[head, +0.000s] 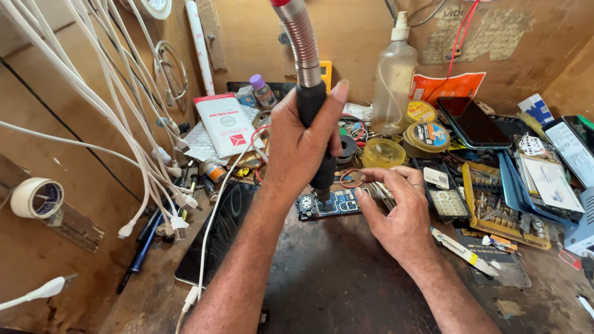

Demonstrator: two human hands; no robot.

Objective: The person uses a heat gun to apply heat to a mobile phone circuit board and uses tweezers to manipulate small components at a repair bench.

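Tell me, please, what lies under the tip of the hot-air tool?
A blue phone circuit board lies under the hot-air tool, held by the left hand. The nozzle hides the spot it points at.

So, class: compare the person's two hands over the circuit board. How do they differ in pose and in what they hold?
The left hand is raised, fist wrapped around the black handle of a hose tool; the right hand lies low and open, fingertips at the circuit board. The left points its tool down; the right holds no tool. Both are bare and meet at the board.

Phone repair workshop, cluttered bench, circuit board, hanging cables
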